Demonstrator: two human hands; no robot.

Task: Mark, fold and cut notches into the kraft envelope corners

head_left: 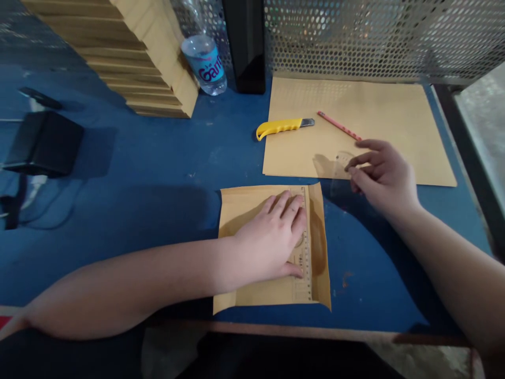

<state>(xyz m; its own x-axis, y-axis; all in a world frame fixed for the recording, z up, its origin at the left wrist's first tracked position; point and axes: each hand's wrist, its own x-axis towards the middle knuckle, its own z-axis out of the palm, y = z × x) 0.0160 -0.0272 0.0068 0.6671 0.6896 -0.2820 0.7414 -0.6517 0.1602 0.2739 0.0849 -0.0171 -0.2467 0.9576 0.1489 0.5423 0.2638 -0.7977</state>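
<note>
My left hand point(276, 226) lies flat with its fingers spread, pressing a clear plastic ruler point(305, 273) onto a folded sheet of brown paper point(264, 295). The ruler runs along the crease beside the sheet's raised right flap point(320, 247). Over to the right, my right hand point(381, 176) is raised off the table, thumb and fingers pinched on a small clear plastic piece point(340, 164) with dark marks. Part of that piece is hard to see against the blue. Close to its fingertips, a pink pencil point(339, 125) rests on a stack of larger brown sheets point(418, 131).
A yellow utility knife point(282, 126), blade out, overlaps the large sheets' left edge. Behind stand a water bottle point(207, 66), a black post point(246, 47) and a tall pile of folded brown paper point(158, 68). A black box with cables point(47, 142) sits at left. Perforated metal point(355, 42) bounds the back.
</note>
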